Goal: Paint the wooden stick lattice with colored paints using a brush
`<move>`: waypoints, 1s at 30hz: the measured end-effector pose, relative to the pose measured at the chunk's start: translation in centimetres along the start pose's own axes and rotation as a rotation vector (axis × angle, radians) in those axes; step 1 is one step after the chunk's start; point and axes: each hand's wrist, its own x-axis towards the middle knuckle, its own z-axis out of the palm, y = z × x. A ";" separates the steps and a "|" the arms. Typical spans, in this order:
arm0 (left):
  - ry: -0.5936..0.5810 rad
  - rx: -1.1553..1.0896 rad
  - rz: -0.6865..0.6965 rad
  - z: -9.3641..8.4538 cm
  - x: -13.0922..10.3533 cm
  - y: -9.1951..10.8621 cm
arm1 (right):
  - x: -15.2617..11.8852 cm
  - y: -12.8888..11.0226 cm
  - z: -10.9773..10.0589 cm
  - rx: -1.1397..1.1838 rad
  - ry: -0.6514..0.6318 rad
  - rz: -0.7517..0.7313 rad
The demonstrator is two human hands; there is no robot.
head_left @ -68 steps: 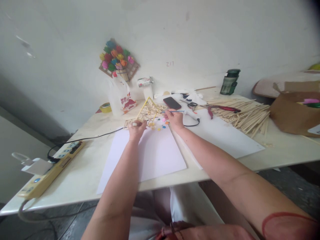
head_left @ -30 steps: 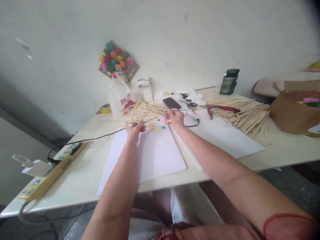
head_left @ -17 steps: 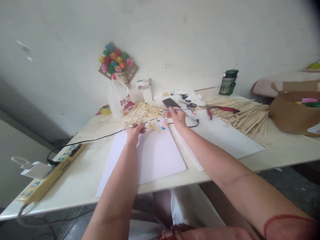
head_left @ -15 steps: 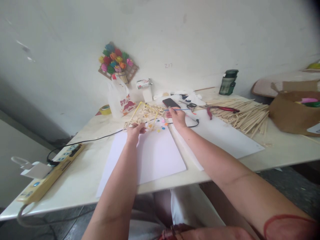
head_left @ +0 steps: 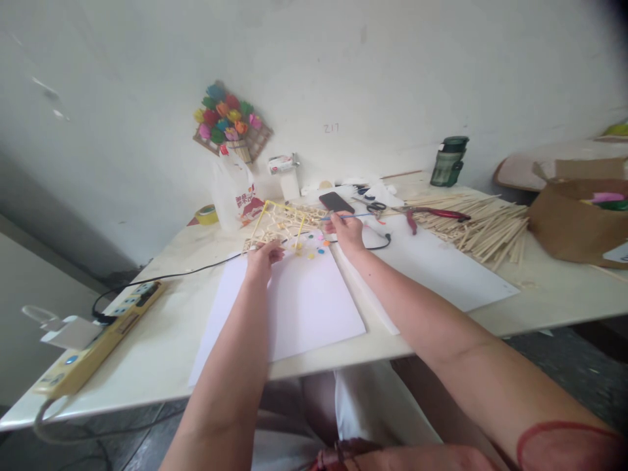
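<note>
My left hand (head_left: pixel 266 257) is closed on the near left corner of a small wooden-stick lattice frame (head_left: pixel 299 230), whose far and right edges are yellow. My right hand (head_left: pixel 346 230) pinches a thin blue paintbrush (head_left: pixel 357 215), its tip pointing left towards the frame's right edge. Whether the tip touches the frame I cannot tell. Several coloured paint spots (head_left: pixel 320 252) dot the top of the white sheet (head_left: pixel 314 307) under my hands. Small pale wooden pieces lie behind the frame.
A phone (head_left: pixel 336 202), scissors (head_left: pixel 377 207) and red-handled pliers (head_left: pixel 436 212) lie beyond my right hand. Wooden sticks (head_left: pixel 483 229) spread at the right by a brown bag (head_left: pixel 579 222). A black cord (head_left: pixel 196 269) runs to a power strip (head_left: pixel 108 340). A green bottle (head_left: pixel 449 162) stands behind.
The lattice frame has tilted and shifted slightly left in my left hand, showing more of its face. My right hand with the paintbrush has barely moved.
</note>
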 end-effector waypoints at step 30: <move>0.043 -0.207 -0.160 -0.1 0.3 0.1 | -0.8 0.5 0.7 0.021 -0.130 -0.046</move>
